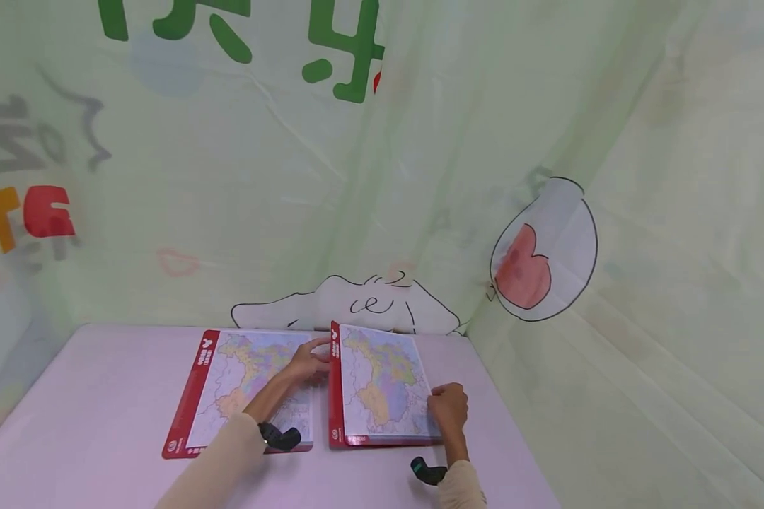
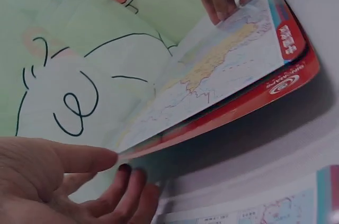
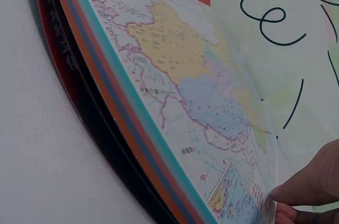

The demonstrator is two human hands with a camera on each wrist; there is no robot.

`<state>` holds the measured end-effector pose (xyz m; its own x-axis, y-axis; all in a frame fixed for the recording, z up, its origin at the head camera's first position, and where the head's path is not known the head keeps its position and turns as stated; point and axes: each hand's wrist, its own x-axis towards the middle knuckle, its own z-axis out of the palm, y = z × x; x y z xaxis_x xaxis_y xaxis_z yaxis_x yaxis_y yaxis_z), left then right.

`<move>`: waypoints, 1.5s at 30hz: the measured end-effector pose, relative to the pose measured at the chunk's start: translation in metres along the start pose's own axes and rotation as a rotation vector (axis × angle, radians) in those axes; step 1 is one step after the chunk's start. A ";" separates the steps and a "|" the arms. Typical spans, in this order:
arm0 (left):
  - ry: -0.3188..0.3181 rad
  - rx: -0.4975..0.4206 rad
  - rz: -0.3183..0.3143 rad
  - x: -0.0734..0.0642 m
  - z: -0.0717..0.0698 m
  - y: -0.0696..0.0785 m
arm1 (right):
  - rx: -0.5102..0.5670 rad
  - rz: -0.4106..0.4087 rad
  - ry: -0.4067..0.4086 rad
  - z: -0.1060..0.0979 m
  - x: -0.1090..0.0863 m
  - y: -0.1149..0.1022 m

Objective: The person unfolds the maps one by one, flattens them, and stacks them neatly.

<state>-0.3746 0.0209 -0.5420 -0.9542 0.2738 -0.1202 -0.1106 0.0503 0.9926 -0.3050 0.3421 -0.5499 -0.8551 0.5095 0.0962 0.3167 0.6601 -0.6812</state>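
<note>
A map board with a red border (image 1: 385, 385) is tilted up off the pink table (image 1: 114, 396), with a red backing layer below its map sheet. My left hand (image 1: 307, 362) pinches its upper left corner, thumb above and fingers beneath, as the left wrist view shows. At the right edge my right hand (image 1: 449, 408) grips the board, its thumb (image 3: 307, 176) on the map side. Striped coloured layers show along the board's edge (image 3: 114, 107) in the right wrist view. Under my left forearm lies a second red-bordered map board (image 1: 197, 396), flat and partly covered.
Behind the table hangs a pale green curtain (image 1: 184, 155) with printed green characters and drawn figures. It also runs along the right side, where a flask shape with a heart (image 1: 523, 272) shows. Black wrist cameras (image 1: 280, 437) sit on both wrists.
</note>
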 end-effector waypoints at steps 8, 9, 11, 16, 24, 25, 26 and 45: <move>-0.004 0.053 0.049 -0.022 0.015 0.001 | 0.025 0.021 0.002 0.001 0.009 0.011; 0.004 0.049 0.053 -0.024 0.017 0.000 | 0.035 0.030 -0.005 0.000 0.010 0.012; 0.025 0.041 0.054 -0.026 0.020 -0.002 | 0.055 0.054 -0.011 -0.002 0.010 0.012; 0.050 0.013 0.051 -0.026 0.021 -0.010 | 0.133 0.103 -0.032 -0.008 0.003 0.004; 0.029 -0.037 0.111 -0.021 0.000 -0.015 | 0.239 0.142 -0.087 0.004 0.010 -0.008; 0.022 -0.041 0.113 -0.022 -0.003 -0.014 | 0.267 0.152 -0.096 0.004 0.011 -0.010; 0.020 -0.044 0.110 -0.023 -0.006 -0.014 | 0.295 0.158 -0.108 0.004 0.011 -0.011; 0.112 0.074 0.111 -0.033 -0.083 -0.022 | 0.213 0.159 -0.154 0.000 0.026 -0.049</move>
<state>-0.3641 -0.0685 -0.5586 -0.9849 0.1733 -0.0027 0.0144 0.0975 0.9951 -0.3426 0.3232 -0.5137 -0.8591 0.4967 -0.1233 0.3718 0.4402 -0.8173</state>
